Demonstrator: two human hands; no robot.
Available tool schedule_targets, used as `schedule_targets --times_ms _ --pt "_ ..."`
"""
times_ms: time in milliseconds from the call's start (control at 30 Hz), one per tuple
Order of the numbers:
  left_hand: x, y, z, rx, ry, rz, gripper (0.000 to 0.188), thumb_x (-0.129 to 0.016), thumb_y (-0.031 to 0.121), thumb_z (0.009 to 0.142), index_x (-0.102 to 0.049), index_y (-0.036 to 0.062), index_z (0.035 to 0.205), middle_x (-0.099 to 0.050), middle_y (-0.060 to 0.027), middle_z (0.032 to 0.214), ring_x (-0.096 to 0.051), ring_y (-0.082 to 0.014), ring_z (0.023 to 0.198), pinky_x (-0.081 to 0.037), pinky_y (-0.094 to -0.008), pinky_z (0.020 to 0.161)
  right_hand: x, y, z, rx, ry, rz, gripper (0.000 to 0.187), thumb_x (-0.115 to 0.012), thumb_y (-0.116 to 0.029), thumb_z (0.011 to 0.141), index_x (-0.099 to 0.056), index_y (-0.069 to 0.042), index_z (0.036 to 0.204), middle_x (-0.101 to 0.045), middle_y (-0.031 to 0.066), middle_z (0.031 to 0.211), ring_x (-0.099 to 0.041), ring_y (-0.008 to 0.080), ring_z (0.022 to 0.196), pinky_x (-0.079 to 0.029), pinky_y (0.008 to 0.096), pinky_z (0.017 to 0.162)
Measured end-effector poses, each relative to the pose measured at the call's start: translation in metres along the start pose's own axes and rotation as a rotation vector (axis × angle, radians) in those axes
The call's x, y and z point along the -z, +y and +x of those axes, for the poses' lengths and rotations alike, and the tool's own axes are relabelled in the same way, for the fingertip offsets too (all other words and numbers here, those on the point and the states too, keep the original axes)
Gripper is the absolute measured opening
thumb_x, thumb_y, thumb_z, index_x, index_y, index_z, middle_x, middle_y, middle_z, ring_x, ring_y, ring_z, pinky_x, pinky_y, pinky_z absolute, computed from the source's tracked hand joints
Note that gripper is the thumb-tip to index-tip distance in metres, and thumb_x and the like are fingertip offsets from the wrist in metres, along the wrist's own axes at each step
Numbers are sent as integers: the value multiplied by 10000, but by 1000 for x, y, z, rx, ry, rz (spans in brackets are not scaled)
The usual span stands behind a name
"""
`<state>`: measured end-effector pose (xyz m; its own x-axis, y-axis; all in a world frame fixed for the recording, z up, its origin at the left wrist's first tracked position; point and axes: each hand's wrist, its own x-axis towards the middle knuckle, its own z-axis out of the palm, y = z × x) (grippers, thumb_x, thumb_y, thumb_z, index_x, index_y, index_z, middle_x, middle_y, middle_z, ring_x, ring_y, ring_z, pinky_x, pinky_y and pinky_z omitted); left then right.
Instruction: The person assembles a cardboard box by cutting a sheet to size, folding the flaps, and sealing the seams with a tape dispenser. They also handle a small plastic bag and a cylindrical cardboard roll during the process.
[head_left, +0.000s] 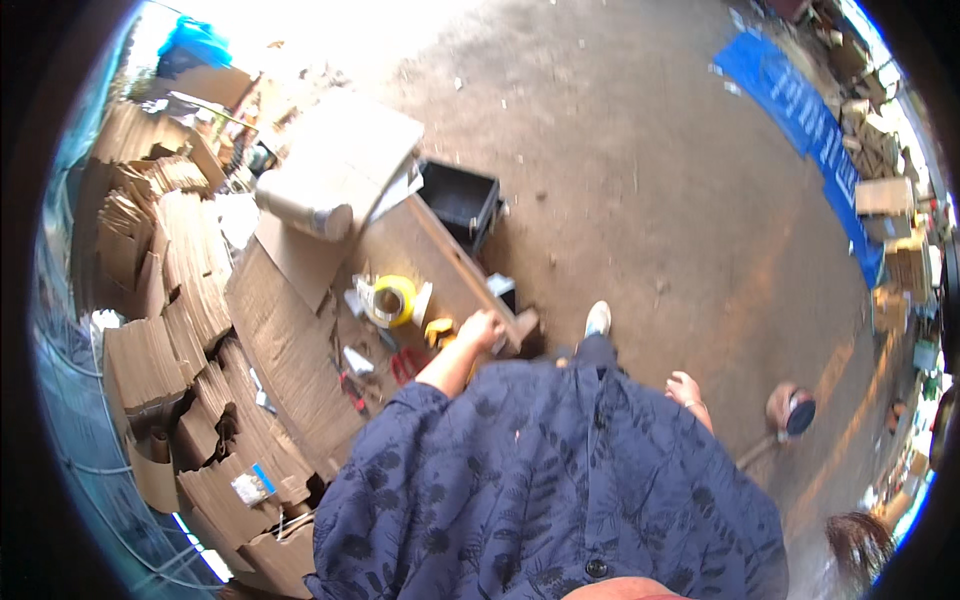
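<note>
Our hands split the work: left hand [483,328] clenched at the right edge of the brown wooden table [440,262], beside the yellow tape roll [392,298], should stay firm, while our right hand [685,386] hangs released over the concrete floor [640,180].

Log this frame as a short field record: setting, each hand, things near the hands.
setting: concrete floor, wooden table, flattened cardboard stacks
left hand: fingers curled at the table edge, beside a yellow object; whether it holds anything is unclear
right hand: open, empty, at the side
nearby: yellow tape roll, red-handled tool, black crate
</note>
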<state>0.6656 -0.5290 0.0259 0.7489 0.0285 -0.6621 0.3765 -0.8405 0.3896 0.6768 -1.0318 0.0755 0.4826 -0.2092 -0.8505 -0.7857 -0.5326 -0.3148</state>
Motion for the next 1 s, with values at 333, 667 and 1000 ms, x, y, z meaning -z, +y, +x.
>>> schedule_targets --times_ms 333,667,1000 --pt "-9 -15 38 356 -224 -40 439 -681 408 732 -675 201 1120 -630 -131 1188 -590 -297 1118 -461 -383 971 129 -110 125 294 184 120 336 -593 -39 857 -545 35 1181 -642 128 945 -603 160 588 -531 293 526" --pt "24 19 23 531 -269 -248 510 -592 442 813 -576 231 1277 -510 -208 1325 -428 -403 1288 -374 -508 1040 76 -268 136 538 -241 -546 354 -643 -85 828 -594 -38 1176 -682 118 963 -665 184 661 -530 332 598" --pt "39 -34 66 446 -279 -773 384 -600 372 824 -638 149 1134 -603 -186 1159 -541 -344 1134 -433 -447 942 66 -556 256 534 -209 -588 343 -632 -99 835 -592 -43 1172 -675 106 949 -660 181 679 -521 332 581"
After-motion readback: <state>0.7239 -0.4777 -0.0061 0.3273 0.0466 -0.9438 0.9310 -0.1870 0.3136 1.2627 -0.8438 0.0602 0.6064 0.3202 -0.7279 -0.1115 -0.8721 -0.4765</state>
